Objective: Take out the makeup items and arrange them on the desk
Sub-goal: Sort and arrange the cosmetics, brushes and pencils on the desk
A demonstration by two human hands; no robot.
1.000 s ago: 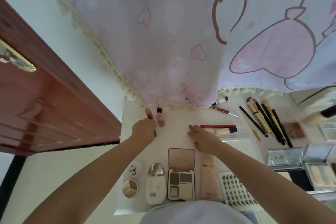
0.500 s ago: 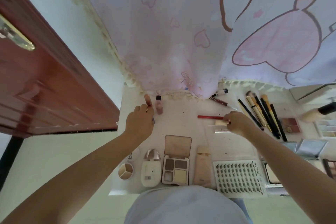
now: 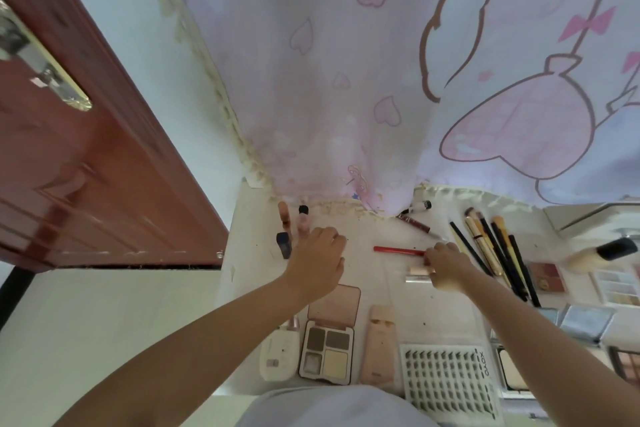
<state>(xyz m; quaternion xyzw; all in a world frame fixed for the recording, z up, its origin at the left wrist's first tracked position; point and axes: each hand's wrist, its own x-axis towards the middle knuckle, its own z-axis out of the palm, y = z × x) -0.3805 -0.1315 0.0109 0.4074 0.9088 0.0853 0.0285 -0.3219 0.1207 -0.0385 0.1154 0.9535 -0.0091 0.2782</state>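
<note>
White desk shoved up against a pastel cartoon curtain, with a reddish-brown door swung open on the left.

The person's right hand is down over a small beige tube lying flat mid-desk, fingers curled round its right end. A red pencil lies just behind it, its tip reaching the knuckles. The left hand hovers over the back-left of the desk, fingers loosely bent and close together, holding nothing as far as the view shows. Just left of it sit a dark blue bottle, a pink bottle with a black cap and a peachy tube, all bunched near the curtain hem.

Closer to the person: an open eyeshadow palette, a white compact-ish thing, a pale pink tube and a lash tray in a row. A fan of brushes lies off to the right, with more palettes beyond.
</note>
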